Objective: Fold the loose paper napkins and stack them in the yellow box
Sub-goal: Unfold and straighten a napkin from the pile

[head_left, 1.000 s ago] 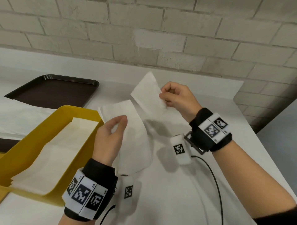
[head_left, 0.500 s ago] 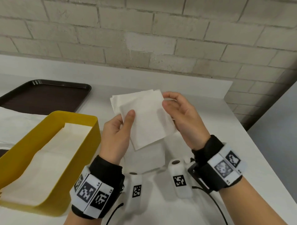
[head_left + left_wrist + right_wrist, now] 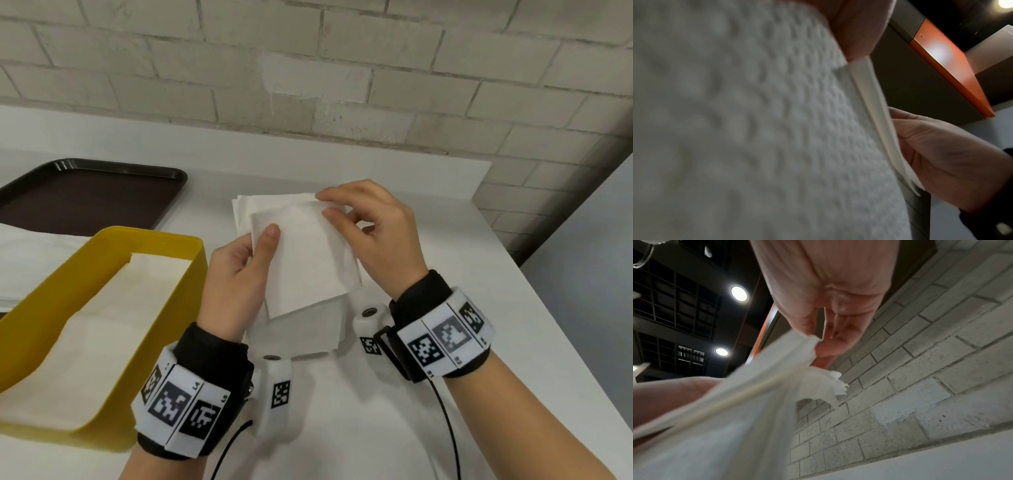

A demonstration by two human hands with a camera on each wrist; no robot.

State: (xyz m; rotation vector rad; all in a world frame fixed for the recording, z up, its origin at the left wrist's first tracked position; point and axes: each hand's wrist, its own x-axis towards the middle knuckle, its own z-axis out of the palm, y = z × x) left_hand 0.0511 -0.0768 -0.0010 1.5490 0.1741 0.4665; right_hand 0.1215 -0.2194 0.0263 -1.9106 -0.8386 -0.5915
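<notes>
A white paper napkin (image 3: 308, 260), folded over on itself, hangs above the table between both hands. My left hand (image 3: 239, 270) holds its left edge, thumb on top. My right hand (image 3: 373, 233) pinches the far right corner between thumb and fingers. The left wrist view fills with the napkin's embossed face (image 3: 756, 129), and the right hand (image 3: 941, 155) shows at its layered edge. In the right wrist view the fingers (image 3: 830, 344) pinch a crumpled corner of the napkin (image 3: 777, 386). The yellow box (image 3: 171, 301) stands at the left with flat napkins (image 3: 85, 342) stacked inside.
A dark brown tray (image 3: 85, 192) lies at the back left, with loose white napkins (image 3: 27, 260) over its near part. A brick wall (image 3: 342, 85) rises behind the white table (image 3: 513, 394). The table's right edge runs close to my right arm.
The napkin was spread open between the hands a second ago. The right hand brought its half over to the left, and the folded napkin now sits squarer between both hands.
</notes>
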